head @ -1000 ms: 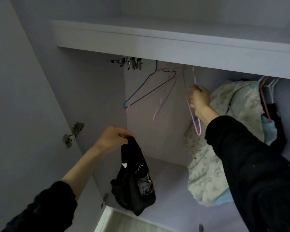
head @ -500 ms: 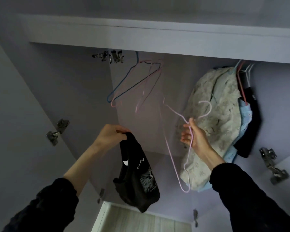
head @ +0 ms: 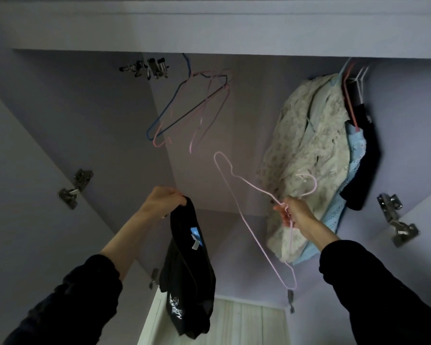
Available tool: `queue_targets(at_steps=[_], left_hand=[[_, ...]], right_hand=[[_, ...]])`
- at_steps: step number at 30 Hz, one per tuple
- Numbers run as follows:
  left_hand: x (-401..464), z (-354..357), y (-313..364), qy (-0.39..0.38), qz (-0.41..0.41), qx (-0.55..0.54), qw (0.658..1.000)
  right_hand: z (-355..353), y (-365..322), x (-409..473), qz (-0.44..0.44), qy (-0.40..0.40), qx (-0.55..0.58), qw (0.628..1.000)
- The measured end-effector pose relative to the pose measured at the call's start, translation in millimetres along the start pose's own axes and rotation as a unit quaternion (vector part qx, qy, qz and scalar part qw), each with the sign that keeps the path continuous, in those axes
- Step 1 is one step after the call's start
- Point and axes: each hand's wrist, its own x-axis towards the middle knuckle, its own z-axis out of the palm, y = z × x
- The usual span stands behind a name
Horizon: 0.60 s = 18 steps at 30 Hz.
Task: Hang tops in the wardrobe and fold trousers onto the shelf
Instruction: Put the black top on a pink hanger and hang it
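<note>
My left hand grips the top edge of a black top, which hangs down limp with a white and blue label showing. My right hand holds a pink wire hanger at its neck, off the rail and tilted, its hook pointing up and right. The hanger sits just right of the top, apart from it. Both hands are in front of the open wardrobe.
Empty blue and pink hangers hang at the upper middle. A cream patterned garment, a light blue one and a dark one hang at right. A shelf front runs overhead. Door hinges sit on both sides.
My right hand took the pink hanger off the rail and brought it down and towards me. The black top has turned, so its label now shows.
</note>
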Motion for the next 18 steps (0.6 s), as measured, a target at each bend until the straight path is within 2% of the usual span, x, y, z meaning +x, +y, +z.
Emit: queue_targets(at_steps=[2,6,11,15,18], left_hand=[[0,0,-5,-0.004,-0.015,-0.004,1.000],[-1,-1,-15,-0.007,-0.042,-0.024,0.999],[0,3,-17,0.000,-0.037,-0.032,0.999],[1,6,-12,0.004,-0.031,-0.055,0.998],[-3,8,-7,0.009,-0.025,-0.062,0.998]], right_hand=[[-1,12,4,0.034,-0.038,0.044,0.998],[-6,21,0,0.021,-0.039,0.185,0.982],[0,7,-18,0.038,-0.123,0.383,0.915],[14,-3,-35,0.004,-0.160,0.467,0.869],[24,-7,-40,-0.006,-0.172,0.488,0.855]])
